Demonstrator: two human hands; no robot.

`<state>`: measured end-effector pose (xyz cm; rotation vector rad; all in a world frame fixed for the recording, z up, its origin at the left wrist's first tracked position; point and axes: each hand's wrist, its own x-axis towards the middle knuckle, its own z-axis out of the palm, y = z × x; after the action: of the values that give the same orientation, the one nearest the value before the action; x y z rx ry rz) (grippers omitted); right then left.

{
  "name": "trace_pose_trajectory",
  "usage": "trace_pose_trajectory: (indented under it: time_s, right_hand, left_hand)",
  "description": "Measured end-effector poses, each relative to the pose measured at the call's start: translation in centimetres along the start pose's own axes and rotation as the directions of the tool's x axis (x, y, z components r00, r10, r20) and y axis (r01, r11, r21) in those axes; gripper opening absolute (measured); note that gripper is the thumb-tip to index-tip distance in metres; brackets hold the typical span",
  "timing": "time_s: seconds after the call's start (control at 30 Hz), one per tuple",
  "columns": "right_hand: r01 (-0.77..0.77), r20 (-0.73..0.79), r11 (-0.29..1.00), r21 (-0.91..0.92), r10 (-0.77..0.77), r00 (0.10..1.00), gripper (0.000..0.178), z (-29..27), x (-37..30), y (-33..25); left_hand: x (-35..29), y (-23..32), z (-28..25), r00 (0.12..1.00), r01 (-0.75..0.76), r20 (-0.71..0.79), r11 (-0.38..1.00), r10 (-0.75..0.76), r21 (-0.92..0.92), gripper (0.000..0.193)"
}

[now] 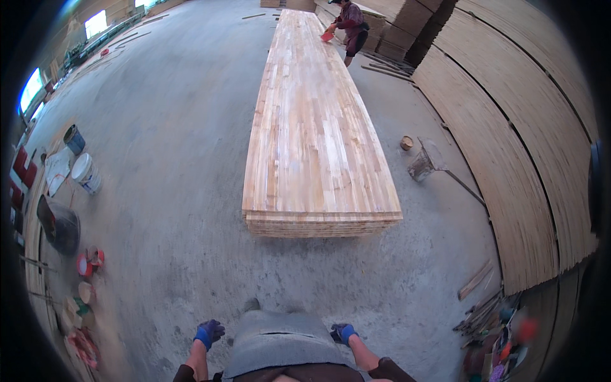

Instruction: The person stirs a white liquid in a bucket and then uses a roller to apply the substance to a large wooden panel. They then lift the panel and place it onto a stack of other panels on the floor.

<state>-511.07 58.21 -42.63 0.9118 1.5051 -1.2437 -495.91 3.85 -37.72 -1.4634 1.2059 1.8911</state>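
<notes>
My left hand (209, 333), in a blue and dark purple glove, hangs beside the grey apron (280, 344) with its fingers loosely apart and nothing in it. On the other side, my right hand (344, 333) wears a matching glove; its fingers are slightly bent and apart, and it holds nothing visible. Both hands are clear of the long stack of jointed wood panels (318, 146) ahead of me. At the far end, a person (353, 25) leans in from the right with a red tool (327, 37) on the top panel.
Tall board stacks (503, 127) line the right. Near them stand a bucket with a long handle (423, 167) and a small tin (407, 142). Wood offcuts (480, 312) lie lower right. On the left are a white bucket (86, 174), a blue bucket (74, 139) and a black container (60, 226).
</notes>
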Motion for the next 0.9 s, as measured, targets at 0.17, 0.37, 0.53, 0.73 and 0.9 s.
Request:
trace_pose_trajectory:
  time_s: [0.17, 0.37, 0.53, 0.73, 0.9]
  right_hand:
    - [0.018, 0.045, 0.997, -0.077, -0.014, 0.999, 0.031, -3.8, -0.1, -4.5]
    - [0.070, 0.105, 0.965, -0.252, -0.044, 0.993, 0.028, -4.0, -1.2, -11.1]
    - [0.036, 0.122, 0.963, -0.268, -0.003, 0.993, 0.026, -3.6, -0.5, -11.7]
    - [0.171, 0.198, 0.911, -0.377, -0.101, 0.975, 0.025, 0.5, -0.7, -8.2]
    - [0.142, 0.161, 0.884, -0.445, -0.077, 0.984, 0.028, 1.9, -2.3, -7.5]
  left_hand:
    - [-2.5, -4.8, 3.3, 0.999, -0.042, -0.025, 0.985, 0.038, -0.167, 0.040]
    - [-5.5, -14.0, 4.7, 0.998, 0.007, -0.061, 0.966, -0.024, -0.258, 0.045]
    - [-6.2, -18.2, 3.4, 0.995, 0.058, -0.060, 0.952, -0.080, -0.301, 0.050]
    - [-4.9, -18.1, 1.5, 0.998, 0.014, -0.046, 0.939, -0.032, -0.343, 0.053]
    - [-3.8, -15.8, -0.1, 0.999, -0.039, -0.024, 0.946, 0.033, -0.322, 0.052]
